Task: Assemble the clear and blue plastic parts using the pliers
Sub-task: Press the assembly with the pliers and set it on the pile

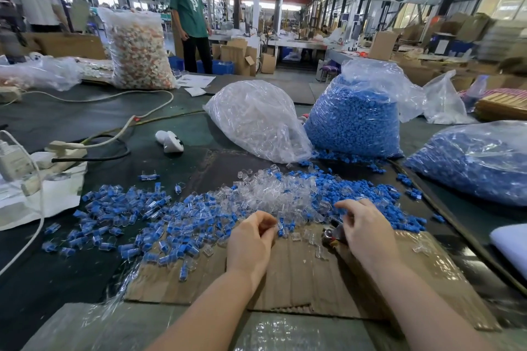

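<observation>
Item: part pick-up, before crimping.
Our left hand [251, 236] pinches a clear part [278, 227]; our right hand [362, 229] curls round the pliers [332, 234]. Next, a blue part from the loose heap [285, 194] at 12 o'clock.

I see the table [51, 122] carrying cardboard [299, 273], loose parts [159, 216], three bags [256, 122], and cables [114, 97].
</observation>
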The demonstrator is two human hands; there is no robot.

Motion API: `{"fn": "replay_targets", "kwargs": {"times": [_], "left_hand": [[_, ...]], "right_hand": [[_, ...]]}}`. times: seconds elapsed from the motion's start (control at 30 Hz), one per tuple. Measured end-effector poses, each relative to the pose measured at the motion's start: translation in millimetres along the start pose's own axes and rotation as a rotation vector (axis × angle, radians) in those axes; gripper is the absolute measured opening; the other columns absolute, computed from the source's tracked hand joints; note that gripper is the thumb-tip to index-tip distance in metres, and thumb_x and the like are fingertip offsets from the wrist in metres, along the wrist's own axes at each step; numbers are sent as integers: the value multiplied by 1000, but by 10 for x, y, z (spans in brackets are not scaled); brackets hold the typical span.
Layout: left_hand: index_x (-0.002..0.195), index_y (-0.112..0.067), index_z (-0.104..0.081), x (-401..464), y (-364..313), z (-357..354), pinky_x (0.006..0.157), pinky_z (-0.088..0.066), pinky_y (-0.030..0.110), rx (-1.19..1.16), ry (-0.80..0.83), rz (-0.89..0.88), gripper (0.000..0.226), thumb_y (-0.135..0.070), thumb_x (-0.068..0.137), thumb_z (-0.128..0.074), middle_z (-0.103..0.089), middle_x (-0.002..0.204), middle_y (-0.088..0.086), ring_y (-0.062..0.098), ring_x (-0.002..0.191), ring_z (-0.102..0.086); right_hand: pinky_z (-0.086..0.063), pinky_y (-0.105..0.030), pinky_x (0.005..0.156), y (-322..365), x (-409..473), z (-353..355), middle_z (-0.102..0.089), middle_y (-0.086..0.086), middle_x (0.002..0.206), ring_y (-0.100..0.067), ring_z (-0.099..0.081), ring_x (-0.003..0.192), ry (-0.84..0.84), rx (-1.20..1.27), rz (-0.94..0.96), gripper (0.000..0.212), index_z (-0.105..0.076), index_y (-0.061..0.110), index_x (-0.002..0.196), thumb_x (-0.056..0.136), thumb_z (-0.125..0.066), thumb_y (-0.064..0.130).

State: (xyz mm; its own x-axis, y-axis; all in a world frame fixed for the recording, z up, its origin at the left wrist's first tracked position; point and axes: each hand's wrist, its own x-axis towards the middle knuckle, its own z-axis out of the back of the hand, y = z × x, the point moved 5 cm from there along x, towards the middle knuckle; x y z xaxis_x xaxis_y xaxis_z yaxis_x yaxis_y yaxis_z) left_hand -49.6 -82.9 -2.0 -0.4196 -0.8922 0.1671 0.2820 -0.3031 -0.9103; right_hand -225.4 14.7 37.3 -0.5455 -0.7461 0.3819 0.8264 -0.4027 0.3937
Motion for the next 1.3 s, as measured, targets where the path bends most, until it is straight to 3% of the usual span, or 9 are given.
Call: {"fn": "replay_targets", "kwargs": {"times": [0.1, 0.27, 0.63, 0.8, 0.93, 1.0, 1.3], "left_hand": [[77, -37, -57, 39, -2, -45, 64, -40, 8, -16, -8, 22, 25, -15, 88, -62, -63, 79, -17, -1, 78, -59], [75, -38, -56, 62, 30, -50, 68, -40, 8, -18, -29, 23, 26, -16, 87, -64, -63, 80, -18, -3, 81, -58], [72, -37, -56, 63, 95, -23, 64, -40, 3, -48, -65, 19, 27, -16, 84, -67, -63, 74, -14, -2, 74, -58], [75, -35, -58, 45, 124, -33, 74, -51, 21, -111, -53, 34, 24, -15, 84, -68, -66, 80, -7, 10, 80, -64], [77, -34, -58, 41, 118, -22, 81, -54, 33, -138, -42, 40, 24, -12, 84, -67, -67, 84, -1, 14, 82, -66], [78, -31, -60, 41, 121, -17, 81, -54, 35, -164, -43, 51, 22, -11, 84, -66, -68, 84, 0, 15, 81, -66], [76, -31, -59, 51, 122, -15, 73, -52, 21, -173, -58, 44, 25, -8, 85, -65, -67, 79, -5, 10, 78, -64]], "right_hand": [[-44, -15, 77, 266, -61, -54, -67, 2, 99, -5, -55, 81, -55, 115, 33, 20, -65, 14, 108, 89, -59, 10], [-49, -25, 72, 546, -198, -236, -69, 1, 81, -13, -61, 73, -117, 282, 18, 5, -68, 12, 88, 84, -67, 10], [-50, -32, 71, 583, -291, -424, -70, 0, 78, -19, -63, 73, -216, 379, 20, 7, -70, 9, 87, 83, -66, 5], [-48, -28, 69, 560, -301, -448, -64, 4, 74, -14, -59, 71, -186, 470, 3, 5, -65, 13, 81, 84, -66, 8], [-40, -15, 68, 590, -302, -433, -59, 4, 74, -3, -52, 71, -179, 500, 50, 11, -64, 13, 76, 81, -68, 4], [-41, -18, 68, 605, -303, -426, -57, 5, 75, -2, -51, 72, -174, 502, 70, 12, -64, 13, 76, 82, -67, 3], [-45, -29, 69, 644, -306, -435, -58, 1, 75, -14, -53, 73, -130, 453, 122, 9, -64, 7, 74, 82, -67, 4]]}}
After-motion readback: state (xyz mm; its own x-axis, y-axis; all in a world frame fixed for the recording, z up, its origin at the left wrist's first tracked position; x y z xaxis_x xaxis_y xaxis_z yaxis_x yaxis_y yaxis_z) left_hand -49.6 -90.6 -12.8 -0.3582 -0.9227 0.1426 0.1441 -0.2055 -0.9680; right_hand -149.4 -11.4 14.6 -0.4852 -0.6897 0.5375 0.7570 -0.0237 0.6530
